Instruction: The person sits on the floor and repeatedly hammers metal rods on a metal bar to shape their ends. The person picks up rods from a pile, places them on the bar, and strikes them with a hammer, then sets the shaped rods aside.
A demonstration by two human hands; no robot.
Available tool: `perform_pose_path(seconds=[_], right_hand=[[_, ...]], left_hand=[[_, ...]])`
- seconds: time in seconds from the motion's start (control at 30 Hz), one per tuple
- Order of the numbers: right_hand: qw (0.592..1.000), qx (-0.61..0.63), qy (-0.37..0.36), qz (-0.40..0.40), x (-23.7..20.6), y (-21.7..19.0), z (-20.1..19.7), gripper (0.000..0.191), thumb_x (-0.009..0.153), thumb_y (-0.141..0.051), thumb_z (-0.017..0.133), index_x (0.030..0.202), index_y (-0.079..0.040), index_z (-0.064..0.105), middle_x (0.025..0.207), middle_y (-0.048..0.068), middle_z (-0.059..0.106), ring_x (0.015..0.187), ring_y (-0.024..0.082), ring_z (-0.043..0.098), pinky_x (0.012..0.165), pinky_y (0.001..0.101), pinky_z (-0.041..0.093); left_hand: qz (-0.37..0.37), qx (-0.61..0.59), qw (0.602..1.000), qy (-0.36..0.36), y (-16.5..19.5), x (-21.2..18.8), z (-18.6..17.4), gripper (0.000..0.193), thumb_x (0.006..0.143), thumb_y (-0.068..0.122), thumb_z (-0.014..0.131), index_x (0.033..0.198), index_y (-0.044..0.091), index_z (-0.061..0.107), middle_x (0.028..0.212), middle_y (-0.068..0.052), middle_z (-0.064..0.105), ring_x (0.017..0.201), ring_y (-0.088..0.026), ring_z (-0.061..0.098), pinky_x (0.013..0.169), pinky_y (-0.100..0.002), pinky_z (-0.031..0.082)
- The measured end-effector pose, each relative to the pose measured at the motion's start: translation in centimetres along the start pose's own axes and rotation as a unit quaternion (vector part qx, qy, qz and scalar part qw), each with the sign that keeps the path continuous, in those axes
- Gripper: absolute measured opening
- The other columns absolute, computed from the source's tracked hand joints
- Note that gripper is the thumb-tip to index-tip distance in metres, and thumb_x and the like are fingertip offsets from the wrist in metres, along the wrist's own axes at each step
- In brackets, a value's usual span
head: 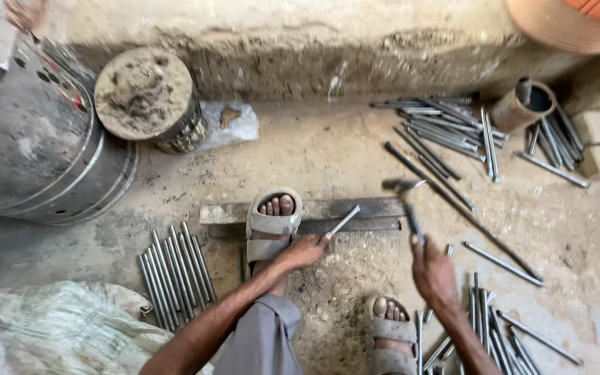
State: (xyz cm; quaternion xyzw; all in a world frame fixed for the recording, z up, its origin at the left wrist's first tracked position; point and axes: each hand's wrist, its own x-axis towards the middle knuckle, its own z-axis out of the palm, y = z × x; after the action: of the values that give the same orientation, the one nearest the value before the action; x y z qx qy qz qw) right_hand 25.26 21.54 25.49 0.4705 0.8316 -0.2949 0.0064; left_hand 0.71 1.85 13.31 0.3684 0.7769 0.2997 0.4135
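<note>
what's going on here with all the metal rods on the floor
A person sits over a dusty floor. The left hand holds a short metal rod with its end on a flat steel bar, which one sandalled foot pins down. The right hand grips a hammer raised just above the bar. Loose rods lie in piles on both sides.

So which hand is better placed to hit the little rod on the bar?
Probably the right hand: it grips the hammer, whose head hangs just above the flat metal bar. The left hand is busy holding the short rod slanted onto that bar.
</note>
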Motion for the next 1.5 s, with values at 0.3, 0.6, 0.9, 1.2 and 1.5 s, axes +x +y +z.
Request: perform_pose_path(seconds=[0.3, 0.6, 0.9, 1.2, 1.5], right_hand=[[0.997, 0.063, 0.019, -0.042, -1.6, -2.8, 0.4, 0.053, 0.109, -0.049, 0.030, 0.117, -0.005, 0.059, 0.058, 0.004, 0.053, 0.039, 0.014, 0.045, 0.029, 0.0370, 0.038], [0.989, 0.137, 0.057, -0.022, 0.9, -1.8, -3.0, 0.050, 0.109, -0.046, 0.031, 0.125, -0.008, 0.060, 0.056, 0.005, 0.051, 0.037, 0.014, 0.041, 0.027, 0.0380, 0.036], [0.994, -0.046, 0.045, -0.089, 1.6, -0.8, -0.3, 0.041, 0.109, -0.042, 0.044, 0.121, -0.007, 0.062, 0.058, 0.018, 0.061, 0.043, 0.027, 0.056, 0.041, 0.0492, 0.043], [0.931, -0.284, 0.189, -0.131, 1.8, 3.1, -0.9, 0.040, 0.118, -0.024, 0.039, 0.142, 0.003, 0.057, 0.077, 0.015, 0.063, 0.042, 0.020, 0.058, 0.034, 0.0381, 0.048], [0.995, 0.076, 0.041, -0.040, 4.7, 1.0, -2.6, 0.045, 0.112, -0.041, 0.036, 0.127, -0.006, 0.059, 0.058, 0.004, 0.054, 0.038, 0.016, 0.047, 0.030, 0.0353, 0.040]], left_hand=[[-0.164, -0.117, 0.974, -0.102, 0.8, -0.3, 0.4, 0.060, 0.105, 0.059, 0.031, 0.131, 0.010, 0.054, 0.087, 0.000, 0.061, 0.075, -0.015, 0.068, 0.058, -0.036, 0.059], [-0.140, -0.116, 0.977, -0.110, 0.8, 0.8, 0.0, 0.053, 0.109, 0.051, 0.031, 0.121, 0.010, 0.063, 0.074, 0.001, 0.055, 0.063, -0.014, 0.053, 0.050, -0.033, 0.051], [-0.031, 0.031, 0.998, -0.043, 2.9, 2.7, -0.3, 0.062, 0.104, 0.059, 0.031, 0.102, 0.009, 0.068, 0.064, -0.008, 0.061, 0.054, -0.021, 0.056, 0.047, -0.039, 0.040], [-0.106, -0.094, 0.987, -0.082, 2.3, 2.5, 0.5, 0.084, 0.111, 0.061, 0.032, 0.117, -0.014, 0.068, 0.066, -0.006, 0.049, 0.052, -0.019, 0.048, 0.044, -0.039, 0.043], [-0.108, -0.061, 0.987, -0.099, 3.1, 4.5, 0.3, 0.073, 0.110, 0.056, 0.031, 0.114, -0.007, 0.068, 0.070, -0.005, 0.055, 0.058, -0.017, 0.055, 0.050, -0.039, 0.050]])
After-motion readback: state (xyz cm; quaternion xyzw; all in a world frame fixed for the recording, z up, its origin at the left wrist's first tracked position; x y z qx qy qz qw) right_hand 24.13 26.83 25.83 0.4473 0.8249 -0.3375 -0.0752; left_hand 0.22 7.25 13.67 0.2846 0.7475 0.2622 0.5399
